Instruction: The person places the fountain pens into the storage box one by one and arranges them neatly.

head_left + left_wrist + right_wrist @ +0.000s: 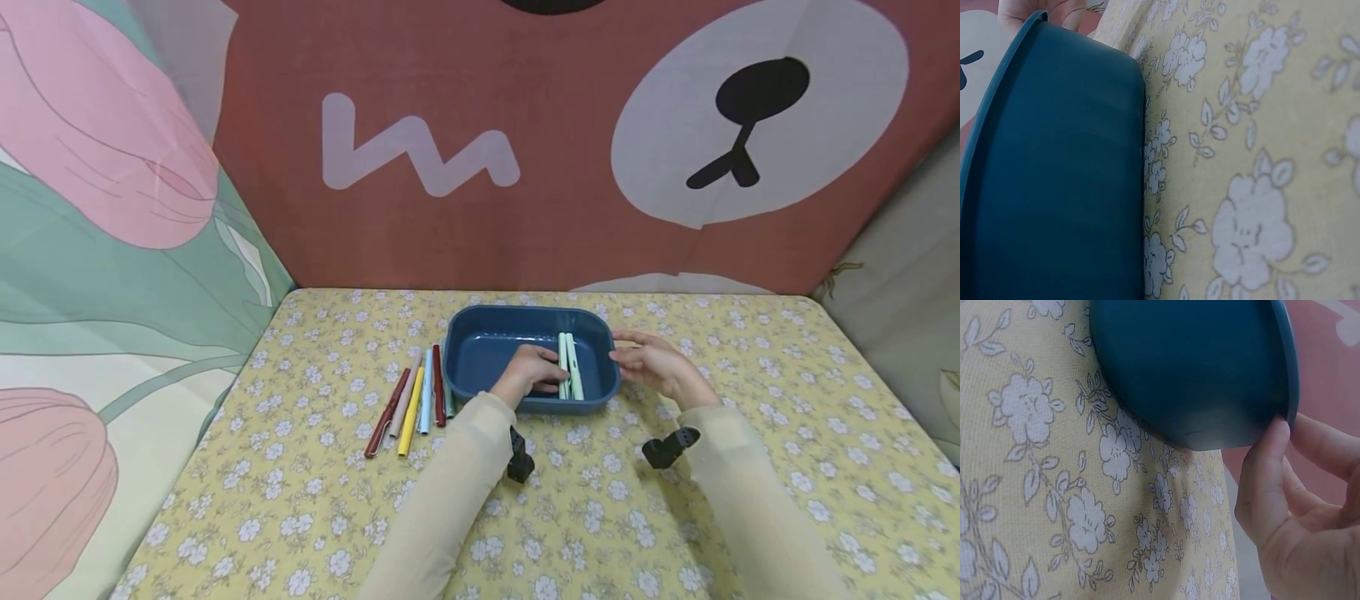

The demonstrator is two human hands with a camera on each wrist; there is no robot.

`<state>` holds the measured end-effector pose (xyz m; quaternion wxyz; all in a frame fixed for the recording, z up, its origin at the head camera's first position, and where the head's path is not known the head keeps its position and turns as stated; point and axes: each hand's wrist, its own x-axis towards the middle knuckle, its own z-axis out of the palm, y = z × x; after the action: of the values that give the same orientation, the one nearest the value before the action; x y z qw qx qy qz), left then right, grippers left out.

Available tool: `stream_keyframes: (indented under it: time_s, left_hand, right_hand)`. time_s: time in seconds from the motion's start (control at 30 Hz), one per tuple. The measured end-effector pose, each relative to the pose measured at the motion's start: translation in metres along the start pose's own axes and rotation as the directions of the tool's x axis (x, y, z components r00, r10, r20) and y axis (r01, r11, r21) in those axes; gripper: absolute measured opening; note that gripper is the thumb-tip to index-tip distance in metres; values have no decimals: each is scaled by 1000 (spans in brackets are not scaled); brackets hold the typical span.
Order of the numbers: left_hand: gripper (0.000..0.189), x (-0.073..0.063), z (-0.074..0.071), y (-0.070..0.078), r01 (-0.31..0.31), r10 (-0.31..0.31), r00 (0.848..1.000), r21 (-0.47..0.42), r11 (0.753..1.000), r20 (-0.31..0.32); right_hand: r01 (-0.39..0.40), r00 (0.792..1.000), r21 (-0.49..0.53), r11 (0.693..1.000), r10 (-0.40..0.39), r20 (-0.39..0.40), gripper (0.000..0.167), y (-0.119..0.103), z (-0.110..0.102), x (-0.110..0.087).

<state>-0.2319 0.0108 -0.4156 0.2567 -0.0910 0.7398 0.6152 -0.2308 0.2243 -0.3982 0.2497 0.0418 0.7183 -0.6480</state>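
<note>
A dark blue rectangular box stands on the table, its outer wall filling much of the left wrist view. Inside it, toward the right end, two pale green pens lie side by side. My left hand reaches over the near rim, its bent fingers at the left one of these pens; the fingertips are partly hidden. At the box's right end my right hand pinches the rim, with the thumb against the outer wall in the right wrist view.
Left of the box lie several pens: a dark red pen, a mauve pen, a yellow pen, a light blue pen, another dark red pen and a grey-green pen. A flowered cloth covers the table.
</note>
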Motion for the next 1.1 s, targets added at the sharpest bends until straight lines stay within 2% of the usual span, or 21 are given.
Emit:
stream_keyframes:
  time_s: [0.37, 0.6, 0.93, 1.1]
  left_hand:
    - [42, 0, 1, -2, -35, 34, 999, 34, 999, 16]
    - [44, 2, 0, -1, -30, 30, 998, 2, 1000, 56]
    - [44, 2, -1, -1, -15, 18, 999, -79, 997, 32]
    - [42, 3, -1, -1, -19, 20, 1000, -87, 996, 13]
  right_hand:
    - [-10, 1000, -1, 1000, 10, -6, 63, 1, 0, -1]
    - [-8, 1000, -3, 1000, 8, -8, 63, 1, 0, -2]
    - [-6, 1000, 9, 1000, 6, 1, 64, 0, 1, -1]
    - [-6, 1000, 9, 1000, 6, 1, 63, 0, 0, -1]
